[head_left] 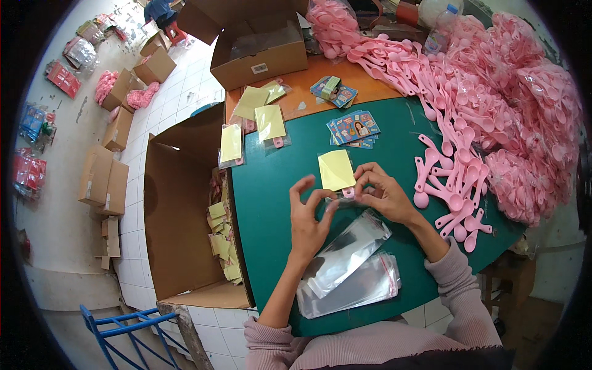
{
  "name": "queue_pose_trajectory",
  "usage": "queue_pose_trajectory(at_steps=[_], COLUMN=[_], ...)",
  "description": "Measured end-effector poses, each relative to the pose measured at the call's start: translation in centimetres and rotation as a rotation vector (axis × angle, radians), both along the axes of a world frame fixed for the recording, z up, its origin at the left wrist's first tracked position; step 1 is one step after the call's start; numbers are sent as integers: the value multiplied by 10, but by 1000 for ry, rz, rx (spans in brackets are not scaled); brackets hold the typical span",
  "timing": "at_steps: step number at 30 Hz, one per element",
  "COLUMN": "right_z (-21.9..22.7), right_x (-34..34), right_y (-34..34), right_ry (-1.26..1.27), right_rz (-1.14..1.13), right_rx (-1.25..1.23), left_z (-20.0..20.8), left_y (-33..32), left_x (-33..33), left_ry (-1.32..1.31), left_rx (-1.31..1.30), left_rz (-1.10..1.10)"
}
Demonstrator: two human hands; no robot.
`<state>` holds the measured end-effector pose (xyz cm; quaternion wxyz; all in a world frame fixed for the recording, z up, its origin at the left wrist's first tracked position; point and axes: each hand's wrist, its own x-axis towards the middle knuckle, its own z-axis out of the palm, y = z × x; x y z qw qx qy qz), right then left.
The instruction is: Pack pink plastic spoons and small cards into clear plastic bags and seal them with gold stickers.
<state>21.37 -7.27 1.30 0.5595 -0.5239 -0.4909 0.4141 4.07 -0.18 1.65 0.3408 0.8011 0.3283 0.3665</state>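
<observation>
A clear plastic packet with a yellow card inside lies on the green table in front of me. The end of a pink spoon handle shows below the card. My right hand pinches the packet's lower right edge. At its lower left edge, my left hand has thumb and fingers brought together on the plastic, index finger raised. Just below my hands lie two stacks of clear plastic bags. Loose pink measuring spoons are spread to the right of my right hand.
Several yellow-card packets lie at the far left, near printed cards. Heaped bagged pink spoons cover the far right, with a bottle among them. A large carton holding packets stands left; another open box sits behind.
</observation>
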Motion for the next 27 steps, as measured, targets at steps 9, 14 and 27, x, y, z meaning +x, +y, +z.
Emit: queue_pose_trajectory(at_steps=[9,14,27], right_z=[9,11,5], right_x=[-12,-9,16], right_y=[0,0,-2], right_ry=[-223,-385,-348], right_rz=[53,-4,49], right_rx=[15,116,90], left_z=[-1,1,-2], left_y=[-7,-7,11], left_x=[-3,-2,-10], left_ry=[-13,-34,69], left_rx=[176,255,-2], left_rz=[-116,-163,-135])
